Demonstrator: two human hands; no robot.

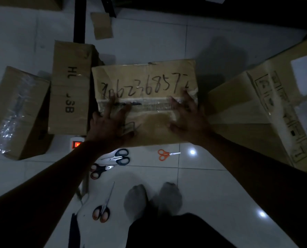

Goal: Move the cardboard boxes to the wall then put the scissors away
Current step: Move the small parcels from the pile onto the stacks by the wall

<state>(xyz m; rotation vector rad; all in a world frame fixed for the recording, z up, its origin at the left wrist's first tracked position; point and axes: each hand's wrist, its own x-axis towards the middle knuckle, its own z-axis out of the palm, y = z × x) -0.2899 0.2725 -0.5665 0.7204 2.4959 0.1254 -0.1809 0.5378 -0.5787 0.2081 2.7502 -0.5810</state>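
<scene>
**Hands on the middle box, scissors untouched**

The numbered box (143, 81) sits on the floor in the middle, just beyond the person's socked feet (152, 197). The left hand (111, 120) and right hand (185, 117) lie on its taped top, fingers spread and flat, gripping nothing. This looks like the box-moving step, with a push or lift not yet begun. The next move likely calls for the hands to shift to the box's side edges for a hold.

The HL box (72, 90) stands just left of it, with a plastic-taped box (18, 113) farther left. A large printed box (265, 108) lies tilted on the right.

On the near side lie the blue-handled scissors (117, 157), red-handled scissors (99, 170), orange scissors (167, 154) and long thin scissors (103, 206).

The floor (212, 185) is glossy white tile, dimly lit. A power strip (76, 143) glows red by the HL box, and a cardboard scrap (102, 25) lies far off. No wall shows plainly.
</scene>
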